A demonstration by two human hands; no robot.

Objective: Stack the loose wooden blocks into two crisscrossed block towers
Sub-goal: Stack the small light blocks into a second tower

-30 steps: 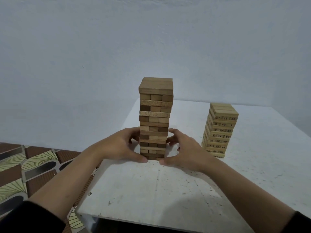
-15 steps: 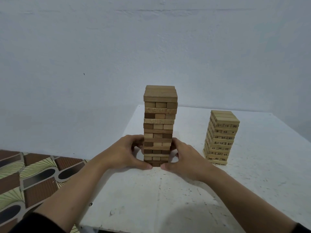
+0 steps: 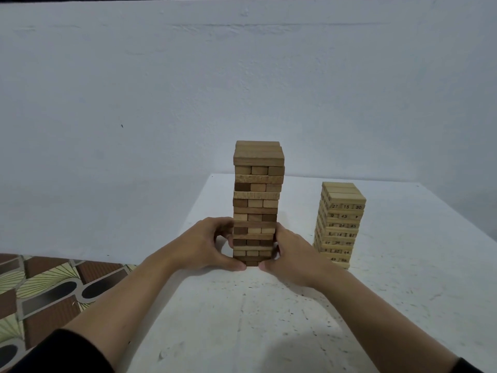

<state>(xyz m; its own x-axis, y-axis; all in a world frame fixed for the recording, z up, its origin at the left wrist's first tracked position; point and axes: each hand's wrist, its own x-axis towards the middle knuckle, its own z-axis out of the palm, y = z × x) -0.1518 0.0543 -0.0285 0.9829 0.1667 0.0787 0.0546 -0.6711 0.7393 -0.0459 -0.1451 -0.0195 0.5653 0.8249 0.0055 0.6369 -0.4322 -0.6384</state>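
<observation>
A tall crisscrossed tower of mixed brown wooden blocks (image 3: 256, 195) stands on the white table (image 3: 269, 319), near its left edge. My left hand (image 3: 207, 244) cups the tower's lower left side, thumb at the base and fingers curled round the back. My right hand (image 3: 291, 254) cups the lower right side the same way, its thumb tip at the base. A shorter tower of pale blocks with printed numbers (image 3: 338, 224) stands to the right, apart from both hands.
The table's left edge runs close beside the brown tower; beyond it lies a patterned brown and green floor (image 3: 40, 286). A plain pale wall (image 3: 242, 76) stands behind the table. Dark sleeves cover both forearms at the bottom corners.
Both hands have closed in on the brown tower's base, from a loose frame around it to a snug hold. The view has tilted up slightly.
</observation>
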